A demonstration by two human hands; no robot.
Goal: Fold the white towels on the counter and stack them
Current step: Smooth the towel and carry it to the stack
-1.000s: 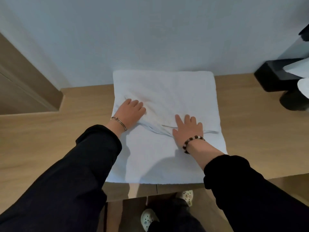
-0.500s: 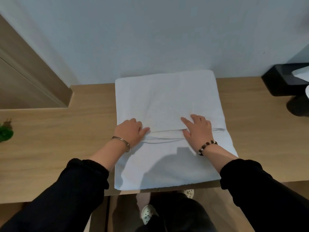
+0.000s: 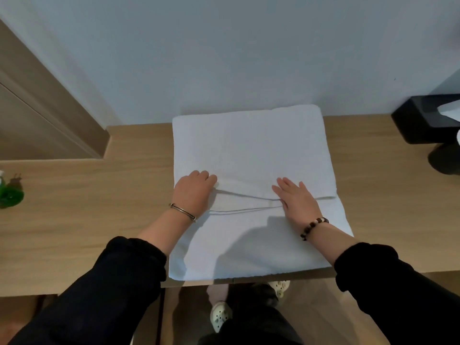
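1. Flat-fingered and gripping nothing, the right hand point(image 3: 297, 197) is pressing palm down on the white towel point(image 3: 249, 145) at its folded edge.
2. The left hand point(image 3: 193, 190) is resting on the fold's left end with its fingers curled; I cannot tell whether it is pinching cloth.
3. The white towel is lying on the wooden counter point(image 3: 99, 207), with its far edge touching the wall point(image 3: 224, 58).

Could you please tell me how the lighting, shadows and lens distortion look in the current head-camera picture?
Head view: soft, even light, no glare on the white towel; head view: a diffuse grey shadow falls on it beside the forearm of the right hand, a thinner one beside the left hand; head view: wide-angle stretch makes the black sleeves loom large at the bottom corners.
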